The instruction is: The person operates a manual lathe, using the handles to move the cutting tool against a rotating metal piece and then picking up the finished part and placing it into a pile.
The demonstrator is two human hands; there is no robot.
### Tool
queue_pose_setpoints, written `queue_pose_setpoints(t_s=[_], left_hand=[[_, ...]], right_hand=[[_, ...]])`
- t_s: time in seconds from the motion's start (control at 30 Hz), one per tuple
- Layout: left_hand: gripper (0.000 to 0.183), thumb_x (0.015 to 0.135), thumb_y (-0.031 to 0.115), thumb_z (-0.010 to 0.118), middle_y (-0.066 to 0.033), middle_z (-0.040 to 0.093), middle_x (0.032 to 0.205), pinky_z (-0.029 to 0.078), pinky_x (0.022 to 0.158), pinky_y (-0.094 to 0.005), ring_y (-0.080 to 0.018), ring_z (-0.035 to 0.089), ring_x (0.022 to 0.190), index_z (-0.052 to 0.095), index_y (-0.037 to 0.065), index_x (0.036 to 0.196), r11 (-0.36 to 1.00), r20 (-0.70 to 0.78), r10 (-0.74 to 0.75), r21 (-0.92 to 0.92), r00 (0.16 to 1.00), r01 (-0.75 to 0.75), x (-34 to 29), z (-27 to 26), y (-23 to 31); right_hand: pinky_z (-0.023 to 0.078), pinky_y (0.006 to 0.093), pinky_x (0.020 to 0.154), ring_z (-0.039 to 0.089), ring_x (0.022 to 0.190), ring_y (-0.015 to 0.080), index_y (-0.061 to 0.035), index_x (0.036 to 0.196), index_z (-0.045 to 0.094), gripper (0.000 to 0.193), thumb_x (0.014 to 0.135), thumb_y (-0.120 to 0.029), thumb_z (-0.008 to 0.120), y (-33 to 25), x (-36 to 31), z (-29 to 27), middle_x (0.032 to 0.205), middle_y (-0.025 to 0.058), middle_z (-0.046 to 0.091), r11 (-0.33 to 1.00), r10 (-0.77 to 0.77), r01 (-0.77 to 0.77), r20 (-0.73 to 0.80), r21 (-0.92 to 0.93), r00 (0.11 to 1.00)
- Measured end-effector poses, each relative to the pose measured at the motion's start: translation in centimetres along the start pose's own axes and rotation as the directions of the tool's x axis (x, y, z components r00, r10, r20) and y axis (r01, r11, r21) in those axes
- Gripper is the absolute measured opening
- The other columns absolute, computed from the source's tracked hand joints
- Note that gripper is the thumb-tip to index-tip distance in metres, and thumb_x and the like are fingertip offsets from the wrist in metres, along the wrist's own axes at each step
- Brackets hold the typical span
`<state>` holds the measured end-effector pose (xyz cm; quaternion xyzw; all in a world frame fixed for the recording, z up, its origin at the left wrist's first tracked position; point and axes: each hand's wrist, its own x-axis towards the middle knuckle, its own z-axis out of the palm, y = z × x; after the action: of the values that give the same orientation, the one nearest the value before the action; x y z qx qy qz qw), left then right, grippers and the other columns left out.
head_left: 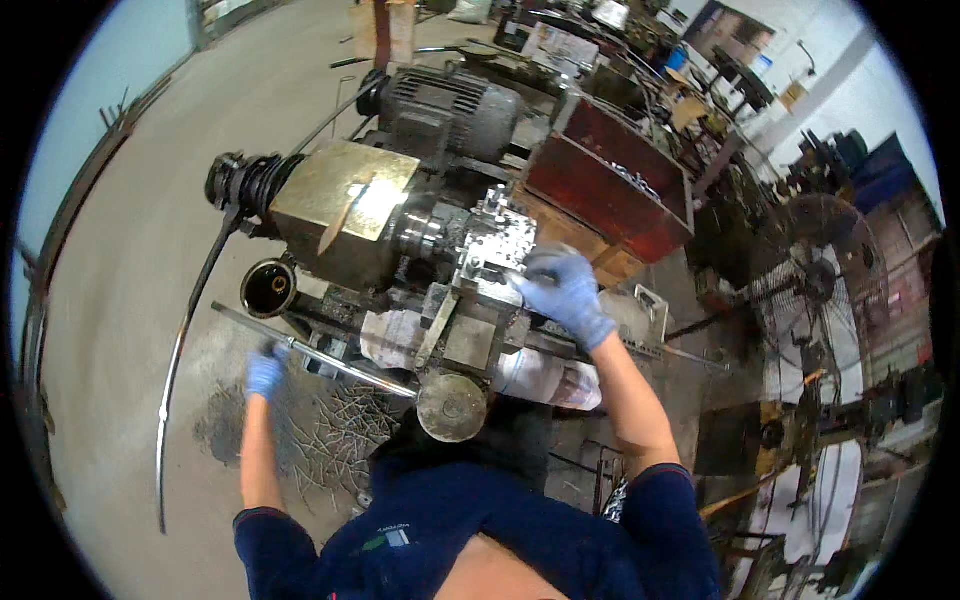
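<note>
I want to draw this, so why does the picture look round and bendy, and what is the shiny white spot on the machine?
In the head view, the fisheye lens bends straight edges near the rim and leaves black corners. The white spot is glare on the brass-coloured housing. The right hand looks smeared by motion blur; the left hand, on the long metal bar, is a little soft too.

Metal workshop: lathe-like machine (pixel 400 230) with electric motor (pixel 450 110), concrete floor (pixel 130 250), pedestal fan (pixel 820 290), cluttered benches (pixel 620 40).
</note>
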<state>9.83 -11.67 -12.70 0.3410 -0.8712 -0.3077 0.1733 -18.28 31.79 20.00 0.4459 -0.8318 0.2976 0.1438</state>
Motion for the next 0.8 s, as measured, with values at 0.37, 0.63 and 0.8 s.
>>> queue_pose_setpoints(t_s=[0.37,0.63,0.8], left_hand=[[0.02,0.073,0.029,0.054,-0.0114,0.064,0.089,0.049,0.069,-0.041,-0.0317,0.061,0.082,0.065,0.016,0.083,0.596,0.472,0.153,0.657,0.868,-0.462,2.4,3.6,3.1],[0.031,0.077,0.031,0.062,-0.0129,0.066,0.092,0.05,0.068,-0.0386,-0.0281,0.063,0.077,0.065,0.008,0.098,0.888,0.183,0.031,0.446,0.983,-0.111,-0.1,-8.1,6.1],[0.031,0.085,0.028,0.059,-0.0075,0.061,0.076,0.047,0.052,-0.0287,-0.0138,0.054,0.057,0.061,0.0,0.099,0.974,0.024,-0.177,-0.139,0.984,0.178,-1.4,-13.6,9.6]], right_hand=[[0.049,0.0323,0.072,0.064,0.073,0.027,-0.0025,0.08,0.068,0.037,0.07,-0.038,0.07,15.9,-20.6,-12.7,0.077,0.0137,0.066,0.61,0.748,-0.722,-0.066,-0.327,0.661],[0.045,0.0397,0.087,0.058,0.096,0.0328,-0.008,0.102,0.062,0.05,0.065,-0.042,0.066,29.5,-30.7,-15.9,0.102,0.0164,0.062,0.359,0.747,-0.503,-0.081,-0.786,0.659],[0.043,0.0402,0.088,0.058,0.096,0.0347,-0.0096,0.095,0.064,0.044,0.067,-0.043,0.064,31.2,-31.4,-16.9,0.1,0.0166,0.063,0.157,0.934,-0.655,-0.103,-0.739,0.341]])
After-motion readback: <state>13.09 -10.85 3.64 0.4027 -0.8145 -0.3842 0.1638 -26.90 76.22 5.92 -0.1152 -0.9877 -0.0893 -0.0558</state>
